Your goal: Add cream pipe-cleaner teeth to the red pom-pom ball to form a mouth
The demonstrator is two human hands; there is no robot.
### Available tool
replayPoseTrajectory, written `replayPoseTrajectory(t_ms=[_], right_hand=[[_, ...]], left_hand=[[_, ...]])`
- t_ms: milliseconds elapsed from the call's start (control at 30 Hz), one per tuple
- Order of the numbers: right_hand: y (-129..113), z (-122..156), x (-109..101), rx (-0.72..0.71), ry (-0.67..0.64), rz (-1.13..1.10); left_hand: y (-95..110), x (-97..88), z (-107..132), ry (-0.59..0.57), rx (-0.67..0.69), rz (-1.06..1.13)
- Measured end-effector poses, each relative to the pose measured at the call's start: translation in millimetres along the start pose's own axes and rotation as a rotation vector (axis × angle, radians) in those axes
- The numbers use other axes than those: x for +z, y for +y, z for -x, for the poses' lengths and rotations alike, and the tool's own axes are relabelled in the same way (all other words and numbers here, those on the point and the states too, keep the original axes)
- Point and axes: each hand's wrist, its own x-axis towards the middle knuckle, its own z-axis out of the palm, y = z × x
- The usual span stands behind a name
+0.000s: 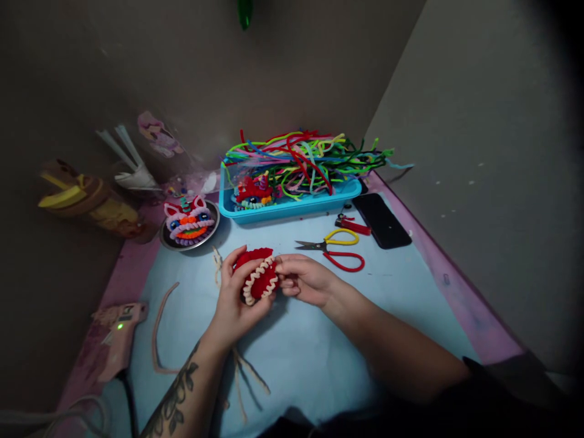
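Observation:
My left hand (233,304) is wrapped around a red pipe-cleaner piece (257,275) edged with a wavy cream pipe cleaner, held just above the light blue mat (319,340). My right hand (305,281) pinches the right end of that cream edging, fingers pressed together against the red piece. Both hands meet at the middle of the table. Loose cream pipe cleaners (159,325) lie on the mat to the left and under my left forearm.
A blue tray (292,207) full of coloured pipe cleaners stands at the back. Scissors (335,249), a red tool (353,226) and a black phone (381,220) lie to the right. A finished lion head sits in a metal dish (190,224). A glue gun (116,337) rests at the left edge.

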Motion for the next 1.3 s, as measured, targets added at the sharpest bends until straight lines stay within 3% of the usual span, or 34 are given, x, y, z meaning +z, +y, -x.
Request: replayPoseTrajectory(t_ms=[200, 367, 600, 833, 1033, 1167, 1300], right_hand=[[6.3, -5.3, 0.2, -0.220, 0.162, 0.227], [7.0, -2.7, 3.9, -0.300, 0.213, 0.322], [8.1, -2.7, 5.5, -0.300, 0.208, 0.297], [6.2, -3.4, 1.9, -0.256, 0.210, 0.281], [9.7, -5.2, -1.8, -0.241, 0.298, 0.220], [10.0, -4.2, -1.9, -0.234, 0.325, 0.243], [6.3, -1.6, 0.5, -0.252, 0.248, 0.290]], left_hand=[[-2.5, -0.7, 0.5, 0.033, -0.026, -0.081], [-4.0, -0.7, 2.3, 0.039, 0.011, -0.159], [-3.2, 0.6, 3.1, 0.041, 0.064, -0.187], [-3.7, -0.1, 2.5, 0.039, 0.028, -0.135], [-3.1, 1.0, 3.4, 0.006, 0.017, -0.148], [-1.0, 1.3, 2.4, -0.011, -0.021, -0.103], [-5.0, -1.2, 0.7, 0.019, -0.120, 0.023]])
